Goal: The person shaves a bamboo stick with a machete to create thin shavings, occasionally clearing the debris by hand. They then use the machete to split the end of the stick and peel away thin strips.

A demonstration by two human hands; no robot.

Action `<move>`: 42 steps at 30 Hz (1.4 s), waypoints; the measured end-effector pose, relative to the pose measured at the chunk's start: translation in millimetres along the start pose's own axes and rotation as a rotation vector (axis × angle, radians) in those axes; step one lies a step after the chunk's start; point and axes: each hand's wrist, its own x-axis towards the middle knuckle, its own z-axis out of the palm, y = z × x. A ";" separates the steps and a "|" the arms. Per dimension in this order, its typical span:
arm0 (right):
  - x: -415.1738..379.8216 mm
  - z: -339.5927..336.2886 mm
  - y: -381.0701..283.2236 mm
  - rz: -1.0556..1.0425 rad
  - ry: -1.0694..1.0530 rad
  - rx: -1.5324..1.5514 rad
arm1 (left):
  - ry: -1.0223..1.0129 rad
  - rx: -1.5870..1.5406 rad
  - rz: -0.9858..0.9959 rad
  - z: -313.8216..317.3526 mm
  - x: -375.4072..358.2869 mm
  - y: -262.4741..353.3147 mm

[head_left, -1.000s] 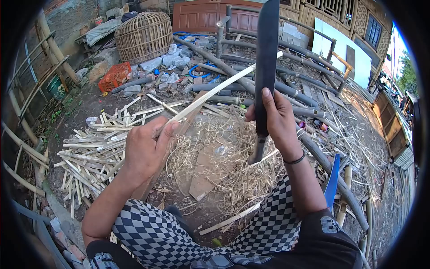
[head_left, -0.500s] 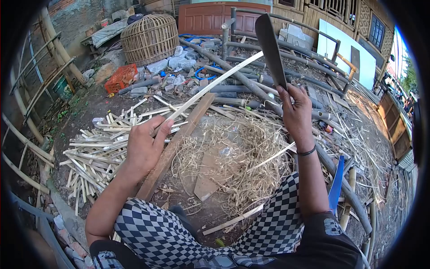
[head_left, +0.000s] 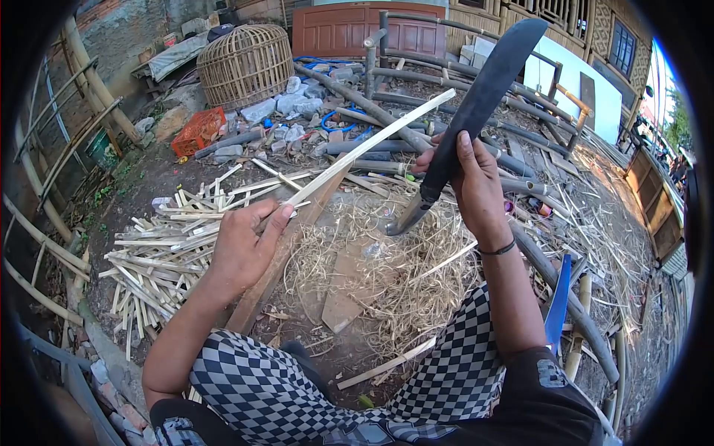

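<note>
My left hand (head_left: 244, 249) is closed on the lower end of a pale bamboo strip (head_left: 375, 140), thumb and fingers pinching it. The strip slants up to the right, its far end near the machete blade. A dark machete (head_left: 497, 78) is in my right hand (head_left: 480, 195), whose fingers wrap around it near the base of the blade. Its broad tip points up and right, and its butt end points down and left. Below my left hand a brown wooden plank (head_left: 256, 297) leans diagonally, partly hidden by that hand.
A heap of split strips (head_left: 167, 245) lies at left. Curly shavings (head_left: 409, 260) cover the ground ahead of my knees. A blue saw (head_left: 558, 305) is at right, by dark bamboo poles (head_left: 591, 338). Farther back are a woven cage (head_left: 248, 67), a red crate (head_left: 199, 132) and rubble (head_left: 297, 104).
The machete has turned in my right hand, from tip leaning left to tip leaning right with its broad side showing. The bamboo strip has shifted slightly right in my left hand.
</note>
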 end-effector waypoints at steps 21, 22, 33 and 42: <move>2.3 6.4 -1.4 0.125 0.204 -0.429 | 0.217 0.352 0.264 -2.3 -7.5 8.2; 4.5 2.5 -1.1 0.089 0.212 -0.360 | 0.221 0.353 0.266 -2.3 -6.8 7.2; 1.8 0.8 -14.6 0.067 0.303 -0.243 | 0.310 0.333 0.335 -4.3 -10.7 12.6; 1.6 12.0 -12.1 -0.044 0.307 -0.378 | 0.364 0.425 0.401 -0.8 -3.1 12.2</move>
